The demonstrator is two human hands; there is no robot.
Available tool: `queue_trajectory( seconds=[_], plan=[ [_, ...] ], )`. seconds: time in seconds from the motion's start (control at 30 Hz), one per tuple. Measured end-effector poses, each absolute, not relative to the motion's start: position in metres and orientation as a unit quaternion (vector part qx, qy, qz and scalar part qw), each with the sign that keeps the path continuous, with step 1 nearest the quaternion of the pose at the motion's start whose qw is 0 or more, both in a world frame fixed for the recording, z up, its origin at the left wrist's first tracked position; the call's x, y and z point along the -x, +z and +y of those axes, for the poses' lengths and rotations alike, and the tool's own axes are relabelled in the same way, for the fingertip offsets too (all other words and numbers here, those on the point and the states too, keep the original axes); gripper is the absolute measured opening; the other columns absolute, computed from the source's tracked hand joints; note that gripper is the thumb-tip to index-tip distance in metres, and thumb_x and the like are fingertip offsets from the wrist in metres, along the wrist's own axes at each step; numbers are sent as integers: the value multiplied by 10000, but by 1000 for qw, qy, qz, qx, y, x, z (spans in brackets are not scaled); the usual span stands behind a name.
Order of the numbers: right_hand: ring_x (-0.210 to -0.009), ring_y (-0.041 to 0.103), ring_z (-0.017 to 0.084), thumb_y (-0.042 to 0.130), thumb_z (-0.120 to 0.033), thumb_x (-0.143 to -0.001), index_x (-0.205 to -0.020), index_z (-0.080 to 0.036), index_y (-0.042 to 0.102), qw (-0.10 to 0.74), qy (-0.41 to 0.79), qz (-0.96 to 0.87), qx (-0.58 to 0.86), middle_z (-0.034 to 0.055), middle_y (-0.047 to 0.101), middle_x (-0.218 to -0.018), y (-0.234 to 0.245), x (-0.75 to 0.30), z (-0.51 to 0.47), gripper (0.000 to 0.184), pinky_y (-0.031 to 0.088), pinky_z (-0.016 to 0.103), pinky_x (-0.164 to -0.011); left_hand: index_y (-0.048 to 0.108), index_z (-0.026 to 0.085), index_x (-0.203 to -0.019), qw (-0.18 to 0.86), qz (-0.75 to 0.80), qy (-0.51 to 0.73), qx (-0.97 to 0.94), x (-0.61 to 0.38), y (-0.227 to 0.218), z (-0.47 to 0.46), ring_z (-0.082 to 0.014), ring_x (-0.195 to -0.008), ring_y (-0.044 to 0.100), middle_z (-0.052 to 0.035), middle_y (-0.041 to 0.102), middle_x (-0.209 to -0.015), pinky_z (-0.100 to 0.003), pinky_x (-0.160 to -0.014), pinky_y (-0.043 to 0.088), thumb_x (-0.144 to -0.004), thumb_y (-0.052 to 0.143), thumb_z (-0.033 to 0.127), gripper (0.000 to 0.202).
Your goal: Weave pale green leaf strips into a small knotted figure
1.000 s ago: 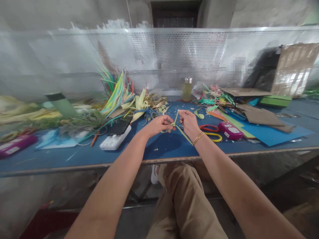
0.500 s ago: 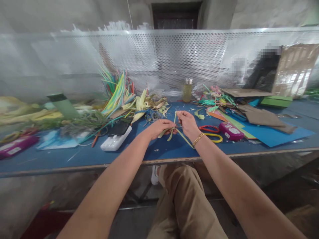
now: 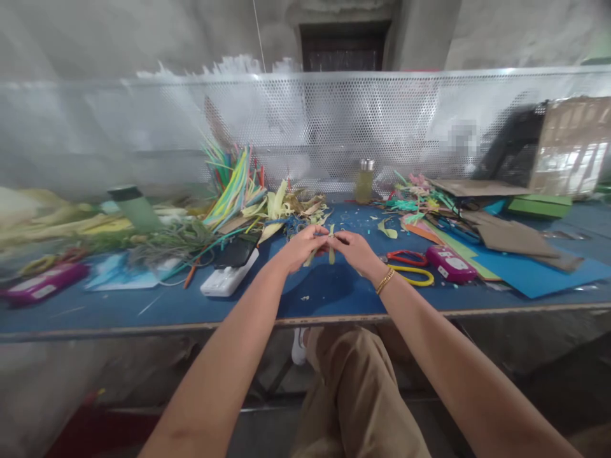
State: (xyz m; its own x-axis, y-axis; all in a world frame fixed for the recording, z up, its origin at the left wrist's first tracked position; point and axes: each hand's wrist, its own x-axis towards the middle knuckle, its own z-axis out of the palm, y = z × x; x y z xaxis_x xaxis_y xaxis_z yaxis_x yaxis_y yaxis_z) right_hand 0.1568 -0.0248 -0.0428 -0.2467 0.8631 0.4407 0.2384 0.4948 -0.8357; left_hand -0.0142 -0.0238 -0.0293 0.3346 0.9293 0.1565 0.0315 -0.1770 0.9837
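Pale green corn husk strips (image 3: 331, 254) stick out between my two hands, above the blue tabletop. My left hand (image 3: 304, 247) is closed on the husk, its thumb and fingers pinched together. Beside it, my right hand (image 3: 352, 249) pinches the same piece, and the fingertips of both hands meet. A gold bracelet circles my right wrist. Fingers hide most of the husk, so its knot or fold cannot be made out.
Right of my hands lie scissors (image 3: 409, 275) with red and yellow handles and a purple device (image 3: 451, 263). On the left, a black phone (image 3: 237, 249) rests on a white power strip (image 3: 228, 275). Behind are dried husks (image 3: 279, 205), coloured pipe cleaners (image 3: 235, 194) and a glass bottle (image 3: 365, 182).
My right hand has come down and left to meet my left hand. The thin strip it pulled upward is now mostly hidden between the fingers. The view has tilted slightly.
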Motion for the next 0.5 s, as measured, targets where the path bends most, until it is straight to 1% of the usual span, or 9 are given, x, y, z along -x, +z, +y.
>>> queue_trajectory(
  seconds=[0.1,0.2,0.27,0.33,0.4,0.5],
  plan=[
    [-681,496,135,639,-457,-769,-707,-178,640,493,339,-702,386,-18,585,-683,-42,-160,-24,286,378,268,-669,517,187,-999,512,385,409,-650,22,-25,-23,-143,-781,682,-22,705,-810,-250,-694,482,-818,656,245,236],
    [-660,494,129,707,-430,-709,-706,-182,637,502,369,-683,382,-25,585,-672,-39,-161,-22,258,373,271,-654,542,170,-898,466,396,404,-681,27,-21,-21,-152,-748,683,-45,718,-788,-262,-685,480,-813,658,243,161],
    [-683,535,137,747,-406,-673,-795,-187,664,498,435,-663,353,-16,628,-714,-34,-160,-23,264,393,278,-676,562,163,-837,437,392,408,-699,27,-17,-20,-153,-728,678,-42,716,-762,-271,-690,488,-794,677,244,148],
    [-711,577,145,773,-390,-647,-874,-186,681,489,509,-630,325,1,670,-754,-29,-158,-24,320,412,285,-698,577,160,-807,421,383,403,-717,26,-12,-20,-157,-731,681,-39,716,-755,-282,-704,501,-780,689,244,143],
    [-672,572,127,792,-382,-625,-846,-179,683,483,553,-596,324,-3,672,-718,-25,-158,-23,318,408,272,-672,590,159,-792,412,377,390,-732,25,-7,-21,-161,-738,685,-42,721,-760,-288,-711,510,-780,684,243,126],
    [-558,489,83,818,-357,-584,-707,-178,633,489,578,-559,338,-44,617,-611,-23,-158,-19,285,369,242,-589,599,161,-785,408,375,373,-744,26,-4,-18,-158,-724,684,-43,723,-750,-291,-709,516,-782,682,250,122]
  ],
)
